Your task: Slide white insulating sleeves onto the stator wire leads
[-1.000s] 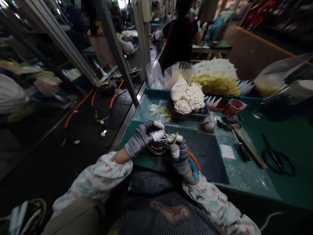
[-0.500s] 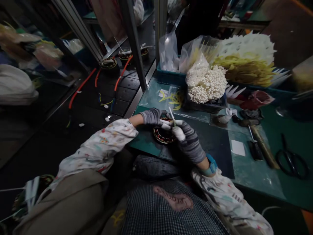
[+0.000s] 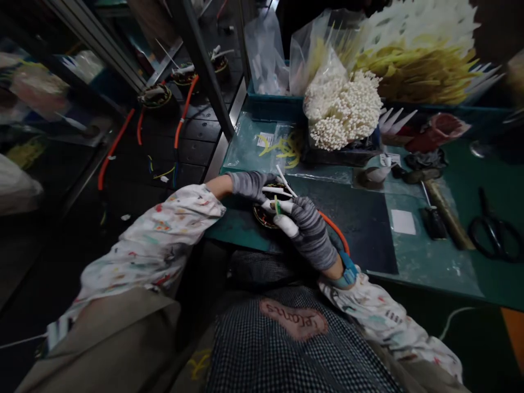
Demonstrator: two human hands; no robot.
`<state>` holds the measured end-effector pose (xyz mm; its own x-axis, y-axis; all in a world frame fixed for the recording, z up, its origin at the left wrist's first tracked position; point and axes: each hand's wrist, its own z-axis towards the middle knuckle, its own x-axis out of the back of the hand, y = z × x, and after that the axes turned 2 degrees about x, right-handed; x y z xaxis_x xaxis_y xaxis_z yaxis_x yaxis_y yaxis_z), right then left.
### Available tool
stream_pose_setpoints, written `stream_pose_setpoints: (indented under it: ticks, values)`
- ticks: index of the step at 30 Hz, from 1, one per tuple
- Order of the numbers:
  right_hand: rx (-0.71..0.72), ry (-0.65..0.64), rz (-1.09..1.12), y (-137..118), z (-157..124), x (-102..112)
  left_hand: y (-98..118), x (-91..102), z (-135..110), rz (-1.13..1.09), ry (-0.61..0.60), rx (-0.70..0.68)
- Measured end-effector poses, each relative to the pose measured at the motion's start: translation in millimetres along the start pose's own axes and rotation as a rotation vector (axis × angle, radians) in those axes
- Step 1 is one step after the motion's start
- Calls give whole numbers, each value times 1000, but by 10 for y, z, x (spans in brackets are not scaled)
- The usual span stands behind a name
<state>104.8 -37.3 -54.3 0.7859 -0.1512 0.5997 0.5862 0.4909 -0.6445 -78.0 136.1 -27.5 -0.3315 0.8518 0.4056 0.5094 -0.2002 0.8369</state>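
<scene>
Both my hands wear grey striped gloves with white fingertips and meet over a round motor stator (image 3: 265,214) with copper windings, resting on a dark mat (image 3: 352,218) at the near edge of the green bench. My left hand (image 3: 250,184) curls over the stator's far side, fingers closed on it. My right hand (image 3: 305,225) is closed in a pinch on thin white and green strips (image 3: 281,192) sticking up from the stator. An orange cable (image 3: 333,232) runs from the stator past my right wrist.
A bundle of white sticks (image 3: 339,109) and yellow strips (image 3: 413,71) fill blue trays at the back. A hammer (image 3: 440,203), black scissors (image 3: 497,232) and a white card (image 3: 403,222) lie to the right. On the left, a black conveyor (image 3: 184,136) carries more stators with orange leads.
The view has tilted down and closer. My hands have stayed together on the stator, and the right hand's pinch has shifted on the strips; the orange cable now shows beside my right wrist.
</scene>
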Motion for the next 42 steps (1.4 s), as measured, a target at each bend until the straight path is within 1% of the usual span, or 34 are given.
stream_pose_setpoints:
  ticks: [2, 3, 5, 7, 10, 12, 14, 16, 19, 22, 25, 28, 32, 34, 37, 39, 42]
  values:
    - [-5, -96, -145, -26, 36, -65, -37, -5, 71, 66, 55, 22]
    - [-9, -136, -217, -42, 47, -121, -73, -16, 75, 48, 67, 35]
    - [-24, -191, -319, -74, 50, -235, -151, -64, 18, -70, 87, 52]
    - [-21, -213, -368, -104, 21, -312, -197, -155, -101, -211, 149, 62]
    - [9, -214, -420, -139, -92, -332, -172, -367, -328, -356, 310, 62]
    - [27, -173, -412, -148, -201, -319, -120, -523, -471, -389, 454, 40]
    - [57, -106, -394, -143, -307, -315, -76, -660, -584, -347, 590, -2]
    - [74, -69, -370, -135, -378, -321, -59, -765, -660, -250, 697, -37]
    - [21, -109, -350, -150, -392, -329, -78, -881, -719, -114, 803, -58]
    - [-15, -161, -340, -215, -350, -330, -116, -986, -760, -67, 897, -85]
    - [-9, -149, -334, -278, -343, -359, -146, -1084, -810, -7, 980, -123]
    - [-7, -108, -304, -275, -395, -429, -178, -1156, -852, 37, 1030, -143]
    - [16, -49, -163, -192, -469, -494, -231, -1208, -868, -32, 1045, -172]
    - [4, -71, -117, -170, -474, -485, -248, -1222, -871, -42, 1055, -153]
    - [-31, -128, -138, -205, -449, -453, -261, -1235, -896, -17, 1063, -98]
    - [-68, -156, -188, -258, -428, -453, -277, -1242, -934, 0, 1033, -120]
    - [-93, -184, -289, -319, -415, -496, -336, -1262, -1010, 100, 935, -226]
